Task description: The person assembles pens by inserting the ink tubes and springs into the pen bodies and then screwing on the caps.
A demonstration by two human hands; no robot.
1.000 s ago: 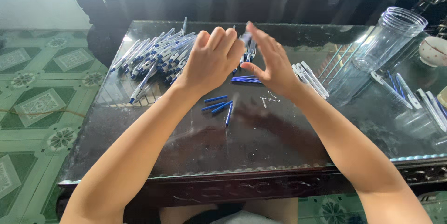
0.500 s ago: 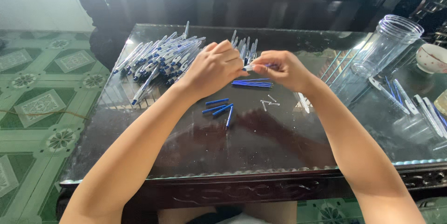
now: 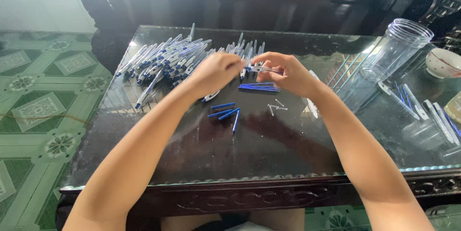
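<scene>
Hands drawn closer together, dark glass table, green tiled floor

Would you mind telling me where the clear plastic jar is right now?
In the head view the clear plastic jar lies tipped on the glass table, far right, beyond the right hand and beside a white bowl.

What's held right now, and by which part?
A pen barrel spans both hands: the left hand grips one end, the right hand pinches the other. Exact finger contact is too small to tell.
</scene>
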